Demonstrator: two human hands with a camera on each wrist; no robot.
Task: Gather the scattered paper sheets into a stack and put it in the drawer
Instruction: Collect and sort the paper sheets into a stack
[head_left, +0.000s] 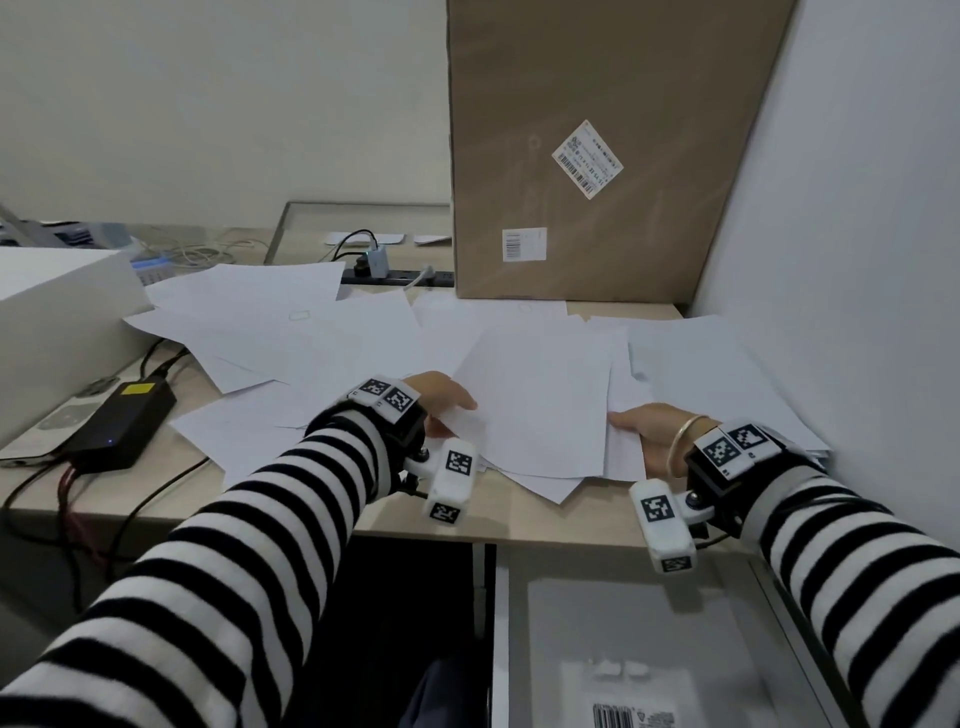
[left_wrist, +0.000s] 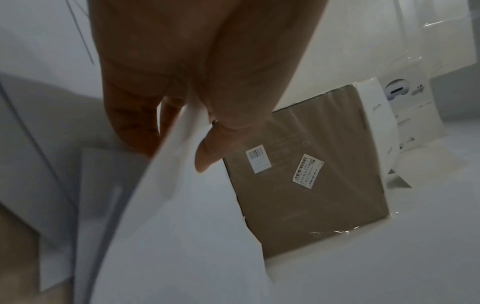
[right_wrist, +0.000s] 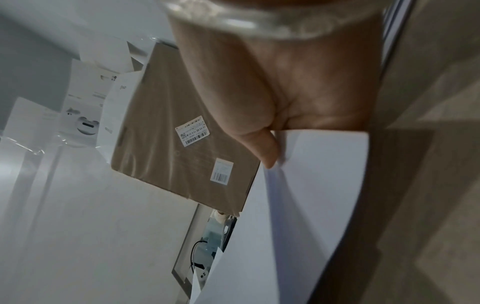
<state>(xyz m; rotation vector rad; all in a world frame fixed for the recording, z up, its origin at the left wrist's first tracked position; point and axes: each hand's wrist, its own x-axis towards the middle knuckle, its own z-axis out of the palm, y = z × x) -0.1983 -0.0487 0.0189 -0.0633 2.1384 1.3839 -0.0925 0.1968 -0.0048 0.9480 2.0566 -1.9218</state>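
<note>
We saw white paper sheets (head_left: 291, 332) spread loosely over the desk (head_left: 332, 512), overlapping one another from the left side across to the right wall. In front of us, one group of sheets (head_left: 540, 400) lay on top of the others, and both hands had hold of it. The left hand (head_left: 441, 397) pinched its left edge, thumb above and fingers (left_wrist: 135, 115) below, as the left wrist view made plain. The right hand (head_left: 649, 423) gripped the right edge, the thumb (right_wrist: 262, 144) pressed on top of the paper; its fingers were hidden beneath the sheets. A gold bangle (head_left: 680, 441) sat on the right wrist.

Below the desk edge, at the lower right, the drawer (head_left: 634, 639) stood open, with a packet bearing a barcode label (head_left: 634, 719) lying in it. No sheets were in it yet.

A tall cardboard box (head_left: 602, 145) stood upright at the back of the desk, its foot touching the farthest sheets. To the left were a white box (head_left: 57, 317) and a black power brick (head_left: 122, 423) with cables.
</note>
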